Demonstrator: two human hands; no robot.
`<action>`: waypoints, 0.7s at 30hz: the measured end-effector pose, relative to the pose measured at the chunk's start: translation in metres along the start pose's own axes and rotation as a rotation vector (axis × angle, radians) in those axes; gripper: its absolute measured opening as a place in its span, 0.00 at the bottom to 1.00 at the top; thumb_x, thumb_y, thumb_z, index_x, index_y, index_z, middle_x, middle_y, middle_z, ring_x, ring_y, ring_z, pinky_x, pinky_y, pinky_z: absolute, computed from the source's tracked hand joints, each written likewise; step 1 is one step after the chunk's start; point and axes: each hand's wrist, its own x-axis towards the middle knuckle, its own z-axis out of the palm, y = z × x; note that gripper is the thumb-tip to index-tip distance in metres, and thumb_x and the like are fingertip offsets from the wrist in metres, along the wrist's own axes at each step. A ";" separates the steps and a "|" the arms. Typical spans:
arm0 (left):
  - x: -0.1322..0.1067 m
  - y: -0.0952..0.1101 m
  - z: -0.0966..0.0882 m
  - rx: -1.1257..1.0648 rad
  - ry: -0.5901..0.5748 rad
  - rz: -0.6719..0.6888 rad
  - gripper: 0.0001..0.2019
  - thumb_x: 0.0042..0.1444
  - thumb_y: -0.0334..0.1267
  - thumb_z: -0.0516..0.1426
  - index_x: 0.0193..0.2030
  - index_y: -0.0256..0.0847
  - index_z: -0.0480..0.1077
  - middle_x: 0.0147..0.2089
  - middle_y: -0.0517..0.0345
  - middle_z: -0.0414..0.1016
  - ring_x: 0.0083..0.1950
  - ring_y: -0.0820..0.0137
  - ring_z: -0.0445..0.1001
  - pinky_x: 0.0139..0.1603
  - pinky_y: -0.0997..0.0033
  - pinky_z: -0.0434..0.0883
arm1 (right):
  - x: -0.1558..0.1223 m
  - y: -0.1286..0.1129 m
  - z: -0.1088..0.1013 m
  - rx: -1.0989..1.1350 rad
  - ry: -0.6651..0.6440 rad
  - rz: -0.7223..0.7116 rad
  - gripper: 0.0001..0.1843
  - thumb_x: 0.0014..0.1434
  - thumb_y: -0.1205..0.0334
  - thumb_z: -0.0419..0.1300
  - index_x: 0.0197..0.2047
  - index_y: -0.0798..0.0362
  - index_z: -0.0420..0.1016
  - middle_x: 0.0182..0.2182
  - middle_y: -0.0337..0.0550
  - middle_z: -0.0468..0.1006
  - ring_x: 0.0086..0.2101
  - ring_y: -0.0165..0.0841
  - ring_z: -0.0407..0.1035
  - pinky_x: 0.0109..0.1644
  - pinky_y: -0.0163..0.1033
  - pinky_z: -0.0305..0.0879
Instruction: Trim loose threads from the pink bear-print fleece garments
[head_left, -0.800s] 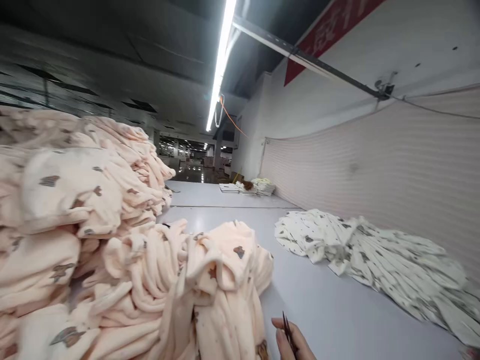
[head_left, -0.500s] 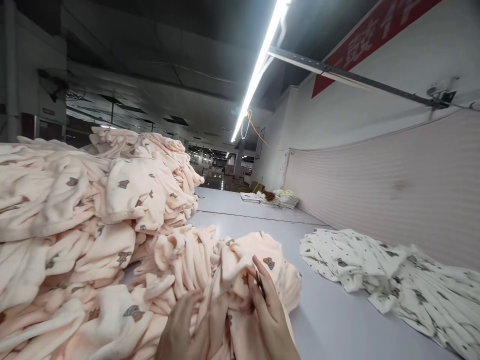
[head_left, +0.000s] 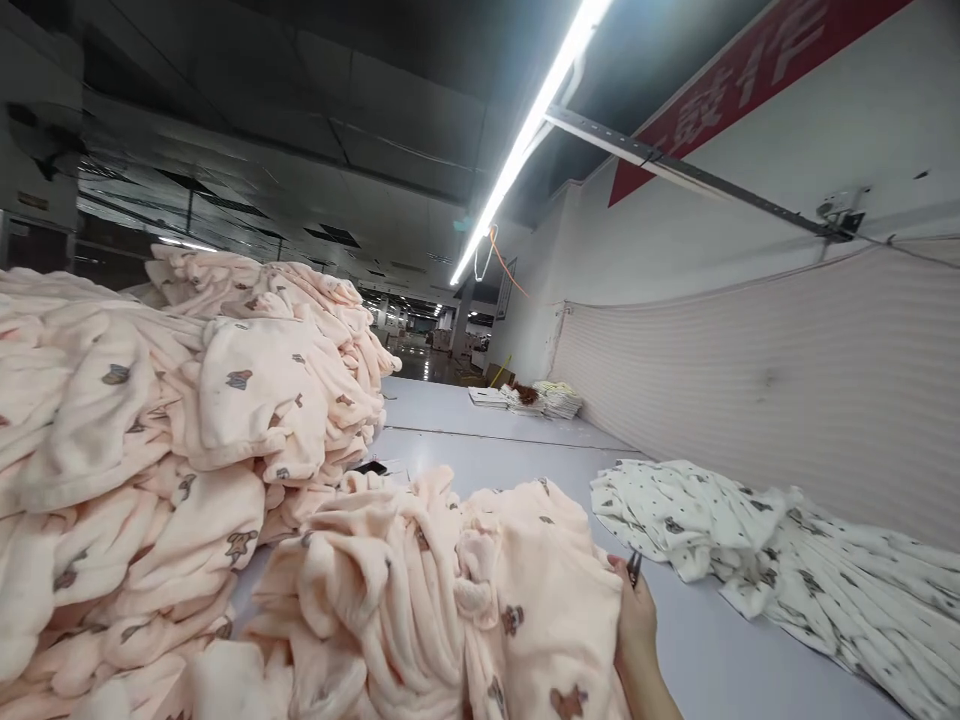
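Note:
My right hand [head_left: 636, 618] is at the right edge of a pale pink fleece garment [head_left: 559, 590] printed with small bears. The fingers are curled at its edge, partly hidden behind the cloth. From the same hand stick up the dark metal tips of small thread snips [head_left: 635, 568]; their handles are hidden in the grip. The garment lies spread towards me, with gathered folds of pink fleece [head_left: 382, 580] on its left. My left hand is out of sight.
A tall heap of pink fleece garments [head_left: 262, 390] fills the left. White spotted cloth [head_left: 750, 540] lies along the right of the pale table [head_left: 450, 410]. Folded stacks [head_left: 559, 400] sit at the far end. A small black object [head_left: 371, 468] lies behind the folds. A tube lamp [head_left: 532, 130] hangs overhead.
My right hand has moved from the garment's middle to its right edge, with the snips still in it. My left hand has gone from view. The garment is now spread flatter and wider.

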 end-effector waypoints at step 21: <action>0.089 0.021 -0.048 0.260 0.049 0.132 0.22 0.51 0.22 0.47 0.52 0.34 0.69 0.59 0.38 0.69 0.62 0.54 0.65 0.61 0.43 0.58 | -0.027 -0.031 -0.020 0.171 -0.125 -0.030 0.27 0.46 0.40 0.64 0.41 0.52 0.72 0.29 0.37 0.76 0.29 0.33 0.68 0.28 0.33 0.65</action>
